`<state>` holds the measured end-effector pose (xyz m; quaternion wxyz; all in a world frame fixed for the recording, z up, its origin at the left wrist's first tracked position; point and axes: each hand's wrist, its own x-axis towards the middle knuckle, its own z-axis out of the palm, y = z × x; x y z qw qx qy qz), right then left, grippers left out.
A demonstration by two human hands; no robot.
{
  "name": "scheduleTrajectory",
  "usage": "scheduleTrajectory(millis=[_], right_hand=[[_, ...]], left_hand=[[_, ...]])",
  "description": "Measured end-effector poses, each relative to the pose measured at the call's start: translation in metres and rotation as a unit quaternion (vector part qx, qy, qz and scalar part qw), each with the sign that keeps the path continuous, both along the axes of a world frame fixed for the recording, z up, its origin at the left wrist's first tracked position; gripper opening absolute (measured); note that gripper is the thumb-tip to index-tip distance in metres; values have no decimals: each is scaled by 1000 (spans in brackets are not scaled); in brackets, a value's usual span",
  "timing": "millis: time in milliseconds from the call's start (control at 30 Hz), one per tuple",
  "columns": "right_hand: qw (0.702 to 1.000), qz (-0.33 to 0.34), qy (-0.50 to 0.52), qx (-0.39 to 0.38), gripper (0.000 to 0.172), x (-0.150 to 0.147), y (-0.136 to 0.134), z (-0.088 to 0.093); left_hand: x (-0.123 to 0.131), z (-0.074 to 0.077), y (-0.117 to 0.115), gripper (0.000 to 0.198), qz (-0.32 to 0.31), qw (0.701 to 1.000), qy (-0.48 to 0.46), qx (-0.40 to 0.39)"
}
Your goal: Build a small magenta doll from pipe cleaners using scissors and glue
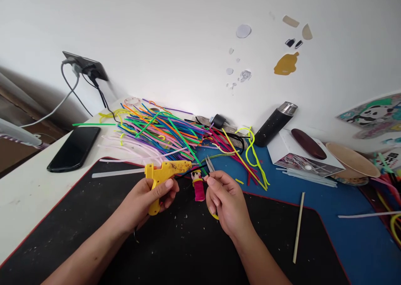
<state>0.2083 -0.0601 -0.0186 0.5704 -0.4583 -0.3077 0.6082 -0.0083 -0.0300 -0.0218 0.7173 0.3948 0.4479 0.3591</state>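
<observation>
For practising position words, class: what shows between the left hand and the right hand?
In the head view, a small pink-clad figure shows between the left hand and right hand, with a dark strand and the glue gun nozzle above it.

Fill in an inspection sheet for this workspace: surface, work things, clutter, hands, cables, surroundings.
Surface: black mat with red edging, sprinkled with small scraps.
Work things: yellow glue gun, scissors, and a small doll between the hands.
Clutter: pile of coloured pipe cleaners beyond the hands; phone left, flask right; loose stick on the mat.
Hands: left hand grips the glue gun; right hand holds the scissors, blades pointing away from the person.
Cables: leads plugged into the wall socket.
Surroundings: white wall bearing patches and a panda picture.
</observation>
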Motion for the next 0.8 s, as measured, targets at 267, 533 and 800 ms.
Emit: scheduleTrajectory(millis=[267,533,800], right_hand=[[1000,-2,1,-4,37,0,1,-2],[1000,-3,8,-8,39,1,3,-2],[1000,2,8,-15,37,2,1,2]], left_hand=[[0,-3,0,64,-13,998,-61,-18],[5,-6,1,47,-11,986,-146,-75],[7,-8,-2,51,-40,989,-131,-50]])
